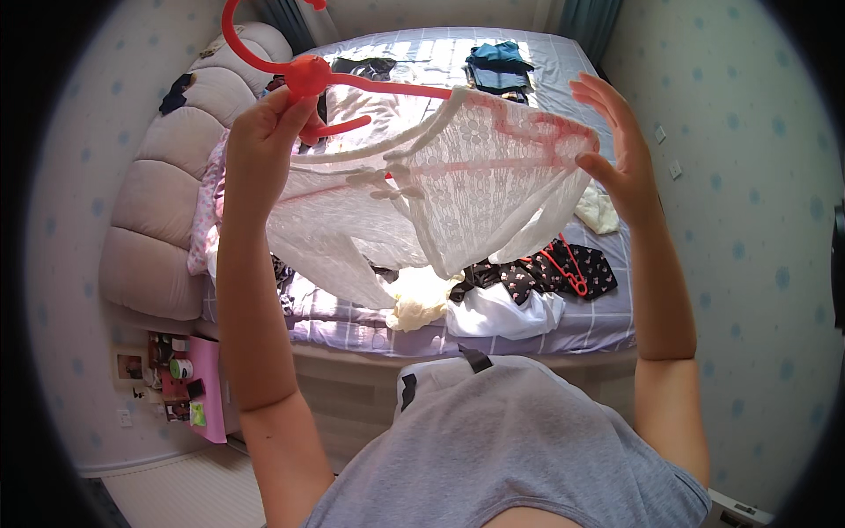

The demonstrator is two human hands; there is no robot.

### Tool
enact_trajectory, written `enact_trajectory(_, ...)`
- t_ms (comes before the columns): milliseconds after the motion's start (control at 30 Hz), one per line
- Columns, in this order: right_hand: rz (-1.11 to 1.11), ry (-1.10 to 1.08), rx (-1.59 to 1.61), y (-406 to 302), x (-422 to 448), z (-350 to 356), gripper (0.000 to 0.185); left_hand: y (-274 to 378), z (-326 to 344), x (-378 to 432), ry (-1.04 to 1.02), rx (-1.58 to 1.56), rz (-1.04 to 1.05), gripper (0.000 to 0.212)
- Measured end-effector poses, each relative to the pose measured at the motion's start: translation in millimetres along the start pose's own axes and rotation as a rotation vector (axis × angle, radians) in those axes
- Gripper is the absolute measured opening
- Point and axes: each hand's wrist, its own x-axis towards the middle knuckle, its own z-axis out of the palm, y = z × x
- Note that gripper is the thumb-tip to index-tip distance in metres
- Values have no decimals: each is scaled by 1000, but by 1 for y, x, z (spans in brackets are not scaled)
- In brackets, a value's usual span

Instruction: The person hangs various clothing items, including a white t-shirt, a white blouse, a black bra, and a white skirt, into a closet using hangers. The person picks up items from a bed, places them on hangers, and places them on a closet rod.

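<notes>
My left hand [274, 135] grips a red plastic clothes hanger [389, 86] just below its hook, by the round joint. A sheer white lace cardigan [475, 178] with a small tied bow at the front hangs from it. One shoulder of the cardigan covers the hanger's right arm, whose red shows through the lace. Beside that shoulder is my right hand [617, 152], fingers spread and thumb at the cloth's edge; whether it touches is unclear. The cardigan's left shoulder is partly hidden behind my left hand and forearm.
Below lies a bed with a purple checked sheet [594, 330]. On it are a black floral garment [597, 264] with a red hanger, white cloth [505, 313], yellow cloth [419, 300] and folded dark clothes [498, 66]. A padded headboard [158, 224] and pink-topped bedside table [210, 396] stand left.
</notes>
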Motion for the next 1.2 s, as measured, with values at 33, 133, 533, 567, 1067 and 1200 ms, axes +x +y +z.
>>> enact_trajectory(33,143,-37,39,9,-6,-3,18,2,1,2,33,39,12,20)
enact_trajectory(133,424,-299,71,36,-18,-39,16,10,1,6,96,140,47,22)
enact_trajectory(533,626,-552,263,26,27,-5,59,6,9,18,-27,206,172,23)
enact_trajectory(567,762,-602,322,28,22,-5,56,5,6,15,-19,200,166,22)
enact_trajectory(1067,-31,-224,-226,8,-14,-16,18,-7,21,-7,17,450,274,18)
enact_trajectory(1200,-254,-164,-502,-5,-13,3,30,2,22,4,54,381,211,18)
